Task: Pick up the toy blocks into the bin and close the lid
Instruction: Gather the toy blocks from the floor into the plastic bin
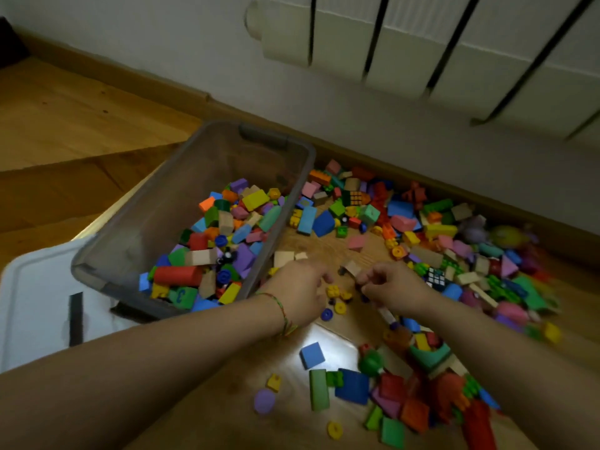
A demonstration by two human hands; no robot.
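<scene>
A translucent grey bin [143, 193] stands on the wooden floor, partly filled with coloured toy blocks [224, 241]. Its white lid [35, 303] lies flat to the left of it. Many more loose blocks [431, 232] are spread over the floor on the bin's right. My left hand [298, 287] reaches down beside the bin's right wall, fingers bent over small yellow blocks [334, 291]; whether it holds any is hidden. My right hand [394, 287] is just to the right of it and pinches a beige wooden block [351, 268] at its fingertips.
A wall with a wooden skirting board [422, 177] runs behind the block pile, and a white radiator [422, 50] hangs above it. More blocks [399, 401] lie near my right forearm. A small black puzzle cube [435, 278] sits by my right hand.
</scene>
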